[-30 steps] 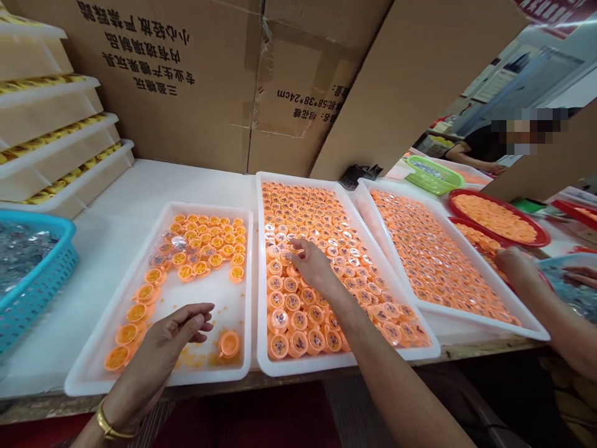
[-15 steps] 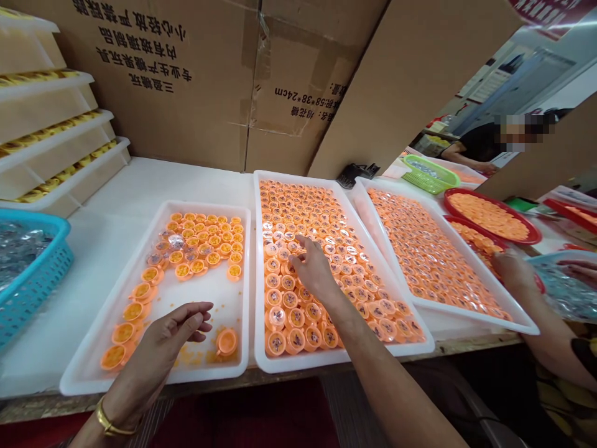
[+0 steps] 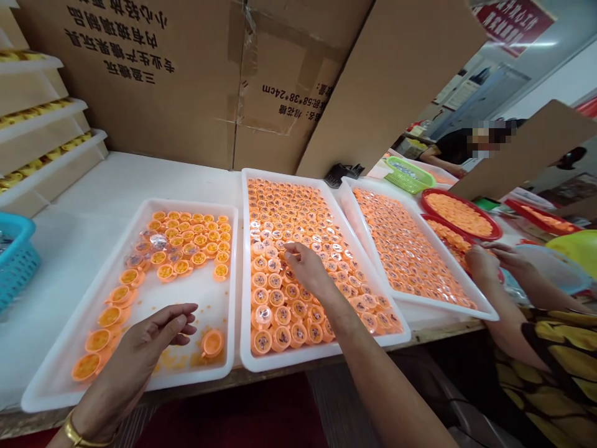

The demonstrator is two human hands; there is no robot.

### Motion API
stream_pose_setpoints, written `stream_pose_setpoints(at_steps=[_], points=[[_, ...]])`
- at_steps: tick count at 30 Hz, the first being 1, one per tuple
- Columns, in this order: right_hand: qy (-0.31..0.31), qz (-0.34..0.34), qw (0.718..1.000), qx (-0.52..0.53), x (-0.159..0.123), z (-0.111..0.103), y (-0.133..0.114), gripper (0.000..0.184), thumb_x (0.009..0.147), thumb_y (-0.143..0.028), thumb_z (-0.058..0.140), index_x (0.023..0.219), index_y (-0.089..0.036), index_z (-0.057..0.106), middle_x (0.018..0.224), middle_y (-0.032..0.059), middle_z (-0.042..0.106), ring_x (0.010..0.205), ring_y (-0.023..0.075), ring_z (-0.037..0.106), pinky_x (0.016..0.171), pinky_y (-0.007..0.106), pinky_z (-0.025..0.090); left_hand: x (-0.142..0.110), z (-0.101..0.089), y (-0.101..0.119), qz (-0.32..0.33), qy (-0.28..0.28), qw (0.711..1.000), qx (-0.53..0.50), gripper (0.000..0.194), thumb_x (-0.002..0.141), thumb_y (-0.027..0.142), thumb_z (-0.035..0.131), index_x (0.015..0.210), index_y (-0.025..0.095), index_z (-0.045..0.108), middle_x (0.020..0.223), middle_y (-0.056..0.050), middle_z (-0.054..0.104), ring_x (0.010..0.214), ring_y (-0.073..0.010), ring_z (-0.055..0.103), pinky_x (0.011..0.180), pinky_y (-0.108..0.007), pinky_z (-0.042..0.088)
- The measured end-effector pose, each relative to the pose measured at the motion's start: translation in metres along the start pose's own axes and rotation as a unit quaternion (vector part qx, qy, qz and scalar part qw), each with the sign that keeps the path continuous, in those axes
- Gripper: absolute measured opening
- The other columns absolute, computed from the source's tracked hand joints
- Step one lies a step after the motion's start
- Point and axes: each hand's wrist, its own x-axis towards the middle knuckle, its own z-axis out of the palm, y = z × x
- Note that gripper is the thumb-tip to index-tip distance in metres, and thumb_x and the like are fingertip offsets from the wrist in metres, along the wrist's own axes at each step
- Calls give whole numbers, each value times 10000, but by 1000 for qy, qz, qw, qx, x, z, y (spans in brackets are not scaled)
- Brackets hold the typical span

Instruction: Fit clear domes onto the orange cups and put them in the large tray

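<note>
My right hand (image 3: 305, 269) is over the middle white tray (image 3: 326, 354), its fingertips low among rows of small orange cups (image 3: 282, 315) with clear, printed lids. Thumb and forefinger are stretched out and slightly apart, with no cup visible between them. Above the near part of the left tray (image 3: 198, 375), my left hand (image 3: 163, 333) is held loosely open, palm inward, with nothing visible in it. That tray holds orange cups filled with yellow bits (image 3: 158, 258) and no lids. A single orange cup (image 3: 212, 343) stands right of my left hand, among scattered yellow bits.
A third tray (image 3: 480, 309) of lidded cups lies to the right. Beyond it are red baskets (image 3: 494, 231) and a co-worker's hands (image 3: 485, 261). Stacked trays (image 3: 69, 168) and a blue basket (image 3: 21, 249) stand left. Cardboard (image 3: 186, 124) walls the back.
The view has swung right, so the trays appear further left. My right thumb and forefinger have come closer together. Both hands otherwise stay over their trays. More of the co-worker's arms shows.
</note>
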Motion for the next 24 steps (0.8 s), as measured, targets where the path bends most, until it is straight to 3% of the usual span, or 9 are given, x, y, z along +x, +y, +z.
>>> stream_pose_setpoints(at_steps=[6, 10, 15, 24], points=[[-12, -3, 1000, 20, -3, 4, 2, 290, 859, -232, 485, 1122, -204, 602, 1018, 59, 689, 863, 171, 648, 748, 299, 494, -4, 5, -1, 17, 27, 999, 3, 505, 704, 551, 629, 1045, 182, 674, 900, -86, 709, 834, -251, 652, 730, -352, 525], [1, 15, 1000, 24, 3, -11, 6, 261, 861, -224, 464, 1068, -200, 623, 1035, 49, 682, 854, 157, 644, 774, 299, 489, -3, 2, -1, 11, 6, 1000, 12, 506, 707, 552, 638, 1061, 192, 668, 911, -83, 710, 868, -256, 653, 750, -351, 527], [-4, 46, 998, 33, 1, -25, 12, 278, 871, -209, 417, 1060, -172, 618, 1001, 64, 689, 765, 143, 663, 695, 276, 502, -3, 2, -1, 4, 18, 1000, 6, 530, 698, 575, 632, 1064, 194, 667, 871, -78, 709, 880, -269, 649, 744, -357, 522], [-19, 34, 999, 33, -7, -24, 11, 244, 845, -265, 489, 1024, -191, 636, 988, 59, 695, 801, 167, 664, 720, 296, 503, 5, -4, -6, -9, -48, 999, 8, 545, 732, 554, 620, 1123, 174, 623, 965, -91, 690, 901, -246, 622, 818, -373, 500]])
